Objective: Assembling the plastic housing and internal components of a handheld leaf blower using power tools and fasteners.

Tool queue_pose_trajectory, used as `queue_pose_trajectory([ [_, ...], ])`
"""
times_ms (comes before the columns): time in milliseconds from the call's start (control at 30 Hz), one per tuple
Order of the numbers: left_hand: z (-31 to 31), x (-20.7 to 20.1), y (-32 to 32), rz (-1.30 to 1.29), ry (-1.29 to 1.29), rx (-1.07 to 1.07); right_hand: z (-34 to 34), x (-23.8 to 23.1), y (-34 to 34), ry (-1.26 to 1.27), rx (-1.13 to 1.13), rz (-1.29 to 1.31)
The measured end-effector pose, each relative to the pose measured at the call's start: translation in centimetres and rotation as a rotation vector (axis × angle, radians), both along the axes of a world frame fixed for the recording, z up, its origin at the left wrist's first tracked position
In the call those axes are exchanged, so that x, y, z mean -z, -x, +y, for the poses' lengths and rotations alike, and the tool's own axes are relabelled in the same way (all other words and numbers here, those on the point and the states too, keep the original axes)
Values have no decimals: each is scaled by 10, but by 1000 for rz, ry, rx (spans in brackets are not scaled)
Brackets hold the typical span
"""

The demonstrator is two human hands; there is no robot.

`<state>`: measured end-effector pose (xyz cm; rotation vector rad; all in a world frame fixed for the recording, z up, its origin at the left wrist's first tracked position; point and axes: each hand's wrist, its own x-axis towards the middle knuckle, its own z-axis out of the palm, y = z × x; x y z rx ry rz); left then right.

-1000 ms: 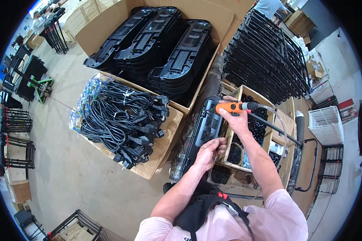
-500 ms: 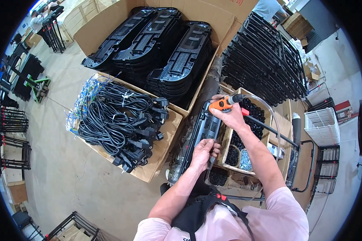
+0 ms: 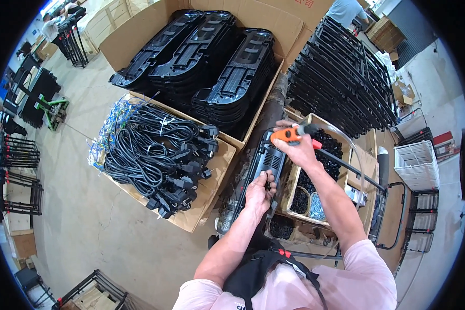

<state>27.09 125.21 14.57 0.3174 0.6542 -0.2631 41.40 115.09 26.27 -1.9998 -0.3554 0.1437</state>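
Note:
My right hand (image 3: pixel 301 151) is wrapped round an orange and black power screwdriver (image 3: pixel 284 136) with a clear hose at its back end. It sits over the far end of a long black plastic cover (image 3: pixel 269 160) with vent slots. My left hand (image 3: pixel 257 195) lies on the cover's nearer part, fingers curled and pinched together; small dark bits show at the fingertips, too small to name. The cover rests on a thick dark roller-like bar (image 3: pixel 267 120). Beneath my right hand the screwdriver's tip is hidden.
Left of the cover, a cardboard box (image 3: pixel 221 164) carries bundled black power cords (image 3: pixel 150 150). Behind stand stacked black plastic covers (image 3: pixel 232 77) in a large carton. At right are a box of black parts (image 3: pixel 341 150), silver screws (image 3: pixel 316 205) and stacked black frames (image 3: pixel 341 77).
My left hand has slid slightly up along the cover, its fingers curling more. The screwdriver has tilted, its hose end blurring and dropping a little. The view has shifted slightly.

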Motion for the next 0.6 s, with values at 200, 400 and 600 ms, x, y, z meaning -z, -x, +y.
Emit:
queue_pose_trajectory([
  [200,5,13,-11,3,201,-140,-23,-37,70,-236,3,151],
  [400,9,11,-16,-78,274,-172,-30,-33,89,-266,24,176],
  [600,14,12,-12,-171,229,-93,-36,-32,90,-300,53,183],
])
